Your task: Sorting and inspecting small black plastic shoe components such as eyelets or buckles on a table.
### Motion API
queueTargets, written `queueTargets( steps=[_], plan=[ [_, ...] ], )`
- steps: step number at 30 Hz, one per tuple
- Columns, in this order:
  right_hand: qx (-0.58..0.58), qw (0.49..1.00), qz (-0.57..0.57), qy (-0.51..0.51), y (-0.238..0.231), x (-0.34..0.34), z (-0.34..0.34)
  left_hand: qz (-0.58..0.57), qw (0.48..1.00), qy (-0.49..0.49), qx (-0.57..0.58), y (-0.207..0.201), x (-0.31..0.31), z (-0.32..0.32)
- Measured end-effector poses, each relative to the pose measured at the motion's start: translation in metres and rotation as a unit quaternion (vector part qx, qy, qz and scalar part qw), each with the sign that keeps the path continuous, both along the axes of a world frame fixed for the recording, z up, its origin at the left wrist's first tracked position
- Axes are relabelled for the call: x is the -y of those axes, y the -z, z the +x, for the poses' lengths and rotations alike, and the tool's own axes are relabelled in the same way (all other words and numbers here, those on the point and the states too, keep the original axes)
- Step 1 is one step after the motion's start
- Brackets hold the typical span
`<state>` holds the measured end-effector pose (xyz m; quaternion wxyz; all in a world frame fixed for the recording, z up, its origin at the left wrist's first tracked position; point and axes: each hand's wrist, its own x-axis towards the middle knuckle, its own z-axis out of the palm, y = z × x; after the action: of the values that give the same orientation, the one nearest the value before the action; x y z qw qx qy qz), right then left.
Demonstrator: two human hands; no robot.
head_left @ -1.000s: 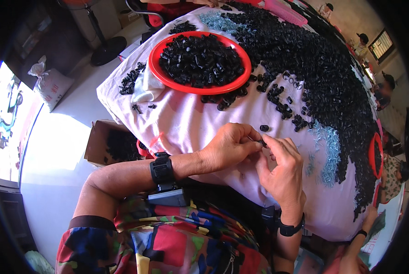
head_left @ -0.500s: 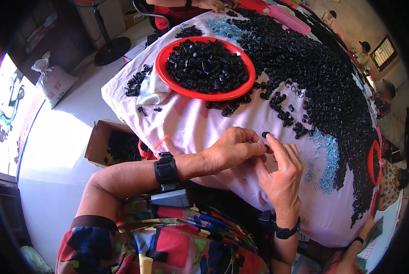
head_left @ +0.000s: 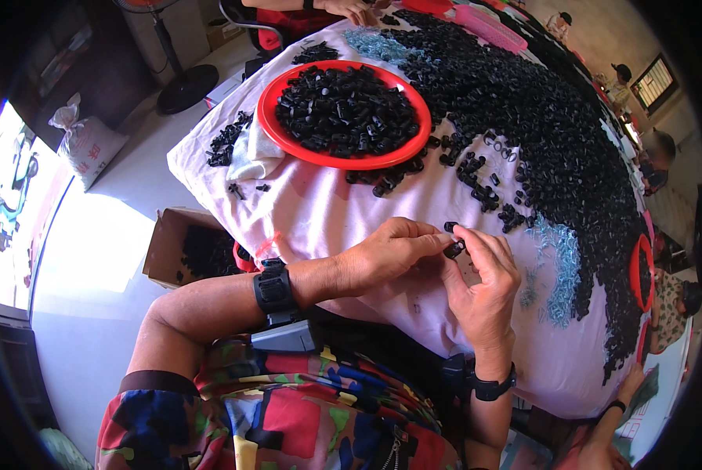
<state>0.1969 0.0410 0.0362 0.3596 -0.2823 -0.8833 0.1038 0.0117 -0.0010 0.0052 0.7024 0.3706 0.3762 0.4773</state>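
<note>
My left hand (head_left: pixel 394 254) and my right hand (head_left: pixel 483 286) meet above the near part of the cloth-covered table. Between their fingertips is a small black plastic part (head_left: pixel 454 248), pinched by both hands; its exact shape is partly hidden by the fingers. A second black piece shows at the tip of my right index finger. Beyond the hands stands a red basin (head_left: pixel 269 129) heaped with small black plastic parts (head_left: pixel 351 110). To the right of the hands lies a scatter of small light-blue pieces (head_left: pixel 561 274), too fine to make out.
A great pile of black parts (head_left: pixel 523 117) covers the table's far and right side. A pink basket (head_left: pixel 488 30) and a smaller red basin (head_left: pixel 642 274) stand there. A cardboard box (head_left: pixel 167 247) with black parts is on the floor at left. Other people sit around the table.
Both hands stay together at the same spot; the fingers have shifted, and more of the black part shows between them. The whole view has moved slightly.
</note>
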Motion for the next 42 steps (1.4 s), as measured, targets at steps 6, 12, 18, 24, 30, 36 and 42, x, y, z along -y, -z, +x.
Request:
queueTargets(
  steps=[6,12,18,24,30,36,42],
  plan=[
    [0.005,1.0,-0.01,-0.023,0.001,-0.001,0.001,-0.006,0.999,0.052,-0.009,0.0,0.001,-0.002],
    [0.022,0.999,-0.007,-0.044,0.005,-0.005,0.002,0.018,0.999,0.041,-0.027,0.001,0.002,-0.001],
    [0.008,0.998,0.029,-0.062,0.004,-0.007,0.002,-0.022,0.999,0.044,0.003,0.0,0.003,-0.002],
    [-0.021,0.998,0.003,-0.064,0.004,-0.007,0.006,-0.04,0.996,0.051,0.061,-0.008,0.003,0.001],
    [-0.047,0.998,-0.008,-0.035,0.004,-0.003,0.0,-0.038,0.996,0.055,0.064,-0.005,0.003,-0.003],
    [-0.037,0.997,0.037,-0.052,0.002,-0.007,0.002,-0.066,0.989,0.049,0.124,-0.002,0.002,-0.005],
    [-0.034,0.998,0.004,-0.06,0.001,-0.004,0.001,-0.036,0.991,0.064,0.113,0.004,0.001,-0.006]
  ],
)
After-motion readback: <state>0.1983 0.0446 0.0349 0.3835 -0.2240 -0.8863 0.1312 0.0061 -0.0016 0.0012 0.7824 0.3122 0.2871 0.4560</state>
